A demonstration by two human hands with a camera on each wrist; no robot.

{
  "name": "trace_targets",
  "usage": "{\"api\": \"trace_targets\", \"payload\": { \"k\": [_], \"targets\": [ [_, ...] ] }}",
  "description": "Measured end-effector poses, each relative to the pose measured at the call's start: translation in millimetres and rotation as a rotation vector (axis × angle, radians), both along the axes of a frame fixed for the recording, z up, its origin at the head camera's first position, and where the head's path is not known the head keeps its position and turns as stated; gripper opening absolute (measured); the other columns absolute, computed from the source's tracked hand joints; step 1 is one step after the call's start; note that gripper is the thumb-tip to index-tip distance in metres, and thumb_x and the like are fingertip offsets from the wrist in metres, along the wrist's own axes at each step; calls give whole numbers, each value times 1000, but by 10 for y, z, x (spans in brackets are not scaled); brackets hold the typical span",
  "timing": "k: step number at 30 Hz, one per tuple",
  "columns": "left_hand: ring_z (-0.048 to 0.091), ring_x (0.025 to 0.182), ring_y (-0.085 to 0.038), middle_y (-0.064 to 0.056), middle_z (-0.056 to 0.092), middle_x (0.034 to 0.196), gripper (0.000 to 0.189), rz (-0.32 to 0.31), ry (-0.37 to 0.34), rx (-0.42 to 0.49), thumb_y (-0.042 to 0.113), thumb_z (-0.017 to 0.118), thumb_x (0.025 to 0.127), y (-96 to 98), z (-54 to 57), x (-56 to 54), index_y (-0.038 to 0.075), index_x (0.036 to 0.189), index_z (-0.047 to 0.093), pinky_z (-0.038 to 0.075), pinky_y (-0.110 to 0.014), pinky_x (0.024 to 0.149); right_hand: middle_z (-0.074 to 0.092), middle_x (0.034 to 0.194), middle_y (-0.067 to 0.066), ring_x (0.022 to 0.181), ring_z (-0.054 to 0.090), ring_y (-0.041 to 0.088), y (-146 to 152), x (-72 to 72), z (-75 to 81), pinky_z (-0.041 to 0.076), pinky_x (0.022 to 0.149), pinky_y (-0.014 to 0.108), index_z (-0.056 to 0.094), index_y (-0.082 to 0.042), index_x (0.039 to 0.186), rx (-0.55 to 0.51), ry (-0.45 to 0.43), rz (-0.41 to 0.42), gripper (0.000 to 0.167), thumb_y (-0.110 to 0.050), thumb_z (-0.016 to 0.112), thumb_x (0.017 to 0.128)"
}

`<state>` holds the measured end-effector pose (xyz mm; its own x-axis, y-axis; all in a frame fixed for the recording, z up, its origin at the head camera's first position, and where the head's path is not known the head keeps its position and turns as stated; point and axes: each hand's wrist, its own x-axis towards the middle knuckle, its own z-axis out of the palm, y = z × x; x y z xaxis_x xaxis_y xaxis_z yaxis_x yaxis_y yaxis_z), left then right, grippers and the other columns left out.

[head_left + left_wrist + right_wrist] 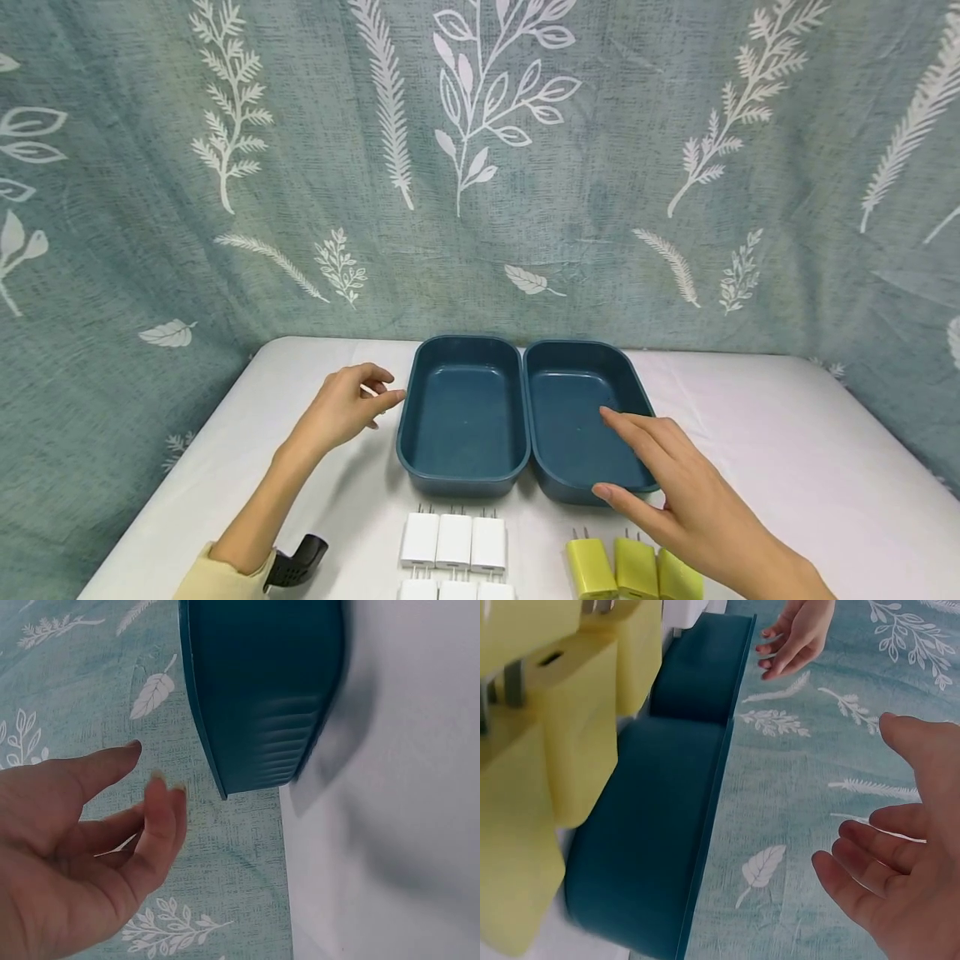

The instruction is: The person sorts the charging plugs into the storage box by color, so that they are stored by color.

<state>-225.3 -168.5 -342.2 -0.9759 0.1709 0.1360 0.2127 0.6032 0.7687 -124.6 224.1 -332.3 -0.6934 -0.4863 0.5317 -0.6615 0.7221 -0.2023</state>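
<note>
Two dark blue rectangular bins stand side by side, the left bin (463, 479) and the right bin (577, 493). My left hand (348, 404) hovers beside the left bin's outer wall, fingers loosely bent and holding nothing. In the left wrist view its thumb and fingers stand apart from each other. My right hand (675, 483) reaches over the near right corner of the right bin, thumb and fingers spread, nothing in it. White plug adapters (453, 542) sit in two rows before the left bin. Yellow plug adapters (591, 567) stand before the right bin, partly hidden by my right hand.
Everything stands on a white-covered table (750, 433). A teal curtain (525, 250) with white leaf prints hangs behind and at both sides. A black device (296, 562) shows at my left wrist, by the cream sleeve (225, 575).
</note>
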Motion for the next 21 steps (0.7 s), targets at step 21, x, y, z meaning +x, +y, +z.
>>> {"api": "trace_targets", "payload": {
  "k": [21],
  "targets": [
    [68, 76, -25, -19, 69, 94, 27, -53, -165, 69, 19, 65, 97, 20, -120, -161, -7, 106, 64, 60, -40, 67, 47, 140, -6, 119, 45, 6, -101, 71, -62, 42, 92, 16, 39, -18, 152, 26, -41, 88, 75, -31, 77, 88]
  ]
}}
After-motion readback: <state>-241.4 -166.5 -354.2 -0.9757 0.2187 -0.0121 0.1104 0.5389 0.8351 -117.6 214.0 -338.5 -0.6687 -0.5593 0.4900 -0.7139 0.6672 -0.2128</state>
